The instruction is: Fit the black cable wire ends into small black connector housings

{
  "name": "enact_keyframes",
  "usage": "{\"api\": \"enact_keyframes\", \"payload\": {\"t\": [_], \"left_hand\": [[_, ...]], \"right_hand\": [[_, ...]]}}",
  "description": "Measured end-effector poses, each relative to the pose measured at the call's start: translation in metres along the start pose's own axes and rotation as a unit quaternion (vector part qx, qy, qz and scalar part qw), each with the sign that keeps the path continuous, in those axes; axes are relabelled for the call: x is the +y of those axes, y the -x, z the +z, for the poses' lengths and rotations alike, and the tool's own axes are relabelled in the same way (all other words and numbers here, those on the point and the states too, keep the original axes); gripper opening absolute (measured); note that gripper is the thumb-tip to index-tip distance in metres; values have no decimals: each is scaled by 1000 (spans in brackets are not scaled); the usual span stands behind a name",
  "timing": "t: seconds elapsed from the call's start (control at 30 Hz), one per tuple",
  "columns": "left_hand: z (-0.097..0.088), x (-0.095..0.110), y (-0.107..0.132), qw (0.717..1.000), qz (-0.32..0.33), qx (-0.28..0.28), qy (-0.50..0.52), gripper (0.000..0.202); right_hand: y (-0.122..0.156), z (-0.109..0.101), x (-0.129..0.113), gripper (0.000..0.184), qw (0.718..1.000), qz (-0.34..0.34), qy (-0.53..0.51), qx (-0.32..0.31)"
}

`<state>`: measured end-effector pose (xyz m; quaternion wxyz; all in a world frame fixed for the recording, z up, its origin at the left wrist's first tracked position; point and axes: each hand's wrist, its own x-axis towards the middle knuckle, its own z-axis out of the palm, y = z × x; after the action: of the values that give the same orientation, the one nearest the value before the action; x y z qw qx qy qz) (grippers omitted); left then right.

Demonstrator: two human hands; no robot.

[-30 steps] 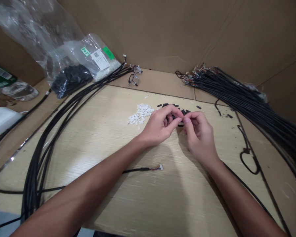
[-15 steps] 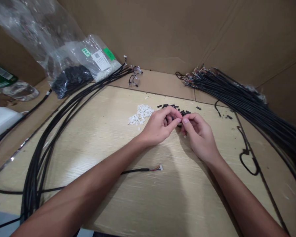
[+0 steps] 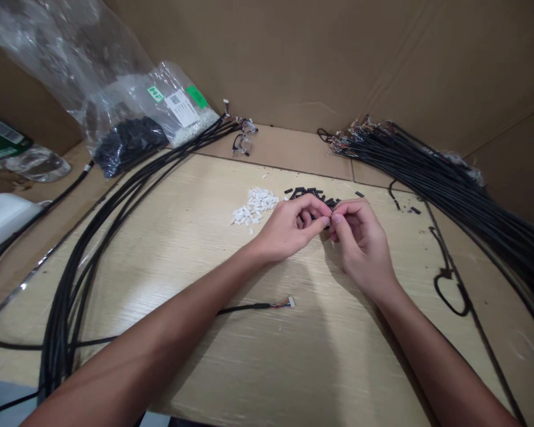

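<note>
My left hand (image 3: 289,228) and my right hand (image 3: 360,240) meet fingertip to fingertip over the wooden table (image 3: 169,255), both pinched on a small black piece that I can barely make out. Right behind the fingers lies a scatter of short black tube pieces (image 3: 309,194). To their left sits a small heap of white connector housings (image 3: 253,209). A black cable end with a white connector (image 3: 289,302) lies on the table near my left forearm.
A bundle of black cables (image 3: 449,184) runs along the right side, another bundle (image 3: 115,207) curves down the left. Plastic bags (image 3: 129,118) of black and white parts lean at the back left. Cardboard walls (image 3: 320,53) close the back.
Both hands stay together at the same spot; the right hand's fingers have shifted slightly around the small black piece.
</note>
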<state>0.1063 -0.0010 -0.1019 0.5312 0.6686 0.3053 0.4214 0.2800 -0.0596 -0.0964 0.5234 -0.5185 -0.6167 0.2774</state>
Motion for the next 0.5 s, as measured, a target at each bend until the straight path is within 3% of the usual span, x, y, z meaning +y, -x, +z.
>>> {"api": "enact_keyframes", "payload": {"t": [0.17,0.37,0.5], "left_hand": [[-2,1,-1,997,-30,4,68,19],[-9,1,-3,987,-32,-70,141,38],[-11,2,-4,981,-45,-88,168,37]], "right_hand": [[-1,1,-3,8,999,-32,-15,17],[-1,4,-3,7,997,-66,-20,23],[-1,2,-2,7,996,-88,0,26]]}}
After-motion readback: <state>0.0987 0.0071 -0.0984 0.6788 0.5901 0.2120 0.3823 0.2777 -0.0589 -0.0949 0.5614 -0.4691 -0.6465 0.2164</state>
